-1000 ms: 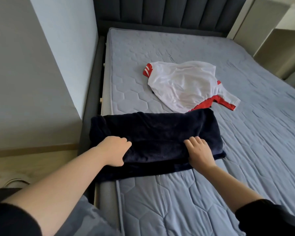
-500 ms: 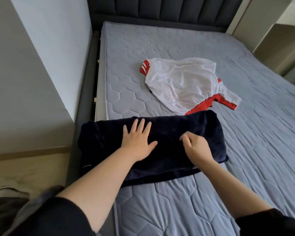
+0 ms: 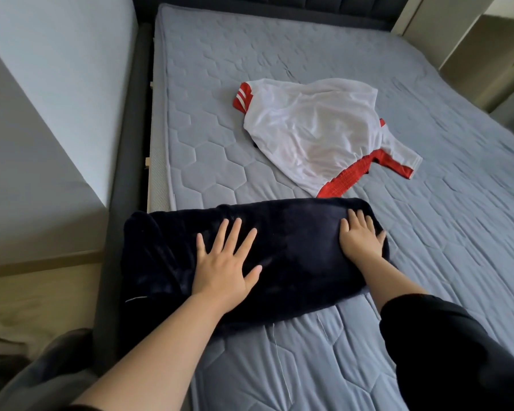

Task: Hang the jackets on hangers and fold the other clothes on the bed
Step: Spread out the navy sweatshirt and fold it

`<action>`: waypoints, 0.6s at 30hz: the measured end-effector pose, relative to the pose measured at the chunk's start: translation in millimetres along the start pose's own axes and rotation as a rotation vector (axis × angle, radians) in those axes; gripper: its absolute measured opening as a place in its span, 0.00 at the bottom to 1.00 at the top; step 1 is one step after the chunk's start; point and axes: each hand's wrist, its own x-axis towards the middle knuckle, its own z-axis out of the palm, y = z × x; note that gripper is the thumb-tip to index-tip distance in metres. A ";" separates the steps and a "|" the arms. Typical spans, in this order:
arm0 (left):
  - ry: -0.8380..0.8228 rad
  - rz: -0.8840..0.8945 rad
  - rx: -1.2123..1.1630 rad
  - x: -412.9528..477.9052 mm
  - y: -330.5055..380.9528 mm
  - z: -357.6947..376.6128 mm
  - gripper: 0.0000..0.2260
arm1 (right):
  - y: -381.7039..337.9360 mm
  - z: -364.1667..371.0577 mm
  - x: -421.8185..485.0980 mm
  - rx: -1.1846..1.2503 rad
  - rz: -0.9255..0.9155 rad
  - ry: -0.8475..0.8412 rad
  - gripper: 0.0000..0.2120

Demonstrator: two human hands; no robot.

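A dark navy fleece garment [image 3: 291,247] lies folded into a long strip across the near left part of the bed [image 3: 428,262], its left end hanging over the mattress edge. My left hand [image 3: 224,265] presses flat on its middle with fingers spread. My right hand [image 3: 361,238] lies flat on its right end, fingers straight. Beyond it a white jacket with red cuffs and hem [image 3: 315,132] lies crumpled on the mattress.
A dark bed frame [image 3: 122,161] runs along the left, with a white wall [image 3: 57,99] close beside it. The padded headboard [image 3: 353,4] is at the far end. Light cabinets [image 3: 487,54] stand at the right. Grey cloth [image 3: 42,375] sits at the bottom left.
My left hand moved from the garment's left part to its middle and opened flat. My right hand slid right to the garment's end and flattened out.
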 end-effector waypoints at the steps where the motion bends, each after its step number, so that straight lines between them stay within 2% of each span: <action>1: -0.004 0.002 -0.006 0.8 -1.3 1.1 0.31 | -1.9 -0.5 -0.1 -0.002 0.023 -0.012 0.27; 3: -0.014 -0.002 -0.017 1.5 -5.6 2.7 0.31 | -13.7 -4.9 -3.5 -0.009 0.060 0.021 0.28; 5: -0.030 -0.007 -0.018 1.5 -8.2 2.8 0.31 | -33.5 -13.0 -14.2 0.054 0.068 0.132 0.28; 8: -0.045 -0.015 -0.017 1.6 -6.4 0.4 0.34 | -82.5 -10.3 -48.0 0.247 -0.172 0.293 0.26; 10: -0.039 -0.015 -0.047 1.4 -8.8 -2.4 0.34 | -120.9 5.4 -77.5 0.316 -0.374 0.251 0.25; 13: 0.003 -0.032 -0.094 -3.5 -24.3 -6.3 0.31 | -146.9 37.8 -111.9 0.285 -0.426 0.180 0.24; 16: 0.040 -0.206 -0.089 -9.2 -47.5 -10.1 0.28 | -139.7 54.7 -115.3 0.179 -0.417 0.233 0.27; 18: -0.019 -0.360 -0.127 -11.6 -65.8 -13.1 0.28 | -139.5 56.2 -110.5 0.139 -0.427 0.223 0.27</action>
